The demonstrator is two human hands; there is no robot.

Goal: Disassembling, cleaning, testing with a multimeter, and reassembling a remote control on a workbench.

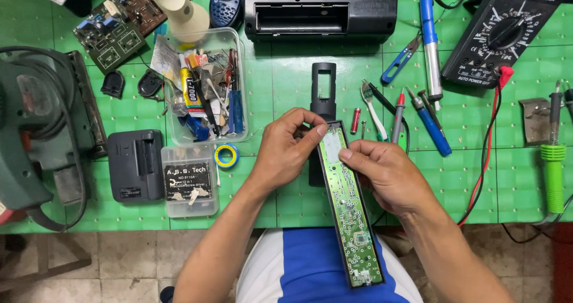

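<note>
both hands pinching the top of the opened remote [349, 219], left hand [286, 151] and right hand [382, 175] gripping its green circuit board [346, 201]; looks like prying it out of the shell, next needs a gentle lift

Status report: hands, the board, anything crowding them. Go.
Left hand pinching top of long green circuit board. Right hand steadying its edge. Black cover lies beneath.

Single head-worn view, looking steeply down, close over green workbench [286, 88]

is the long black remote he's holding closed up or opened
Opened: the long black remote casing has no cover, and its green circuit board lies bare. The left hand and right hand pinch its top end.
</note>
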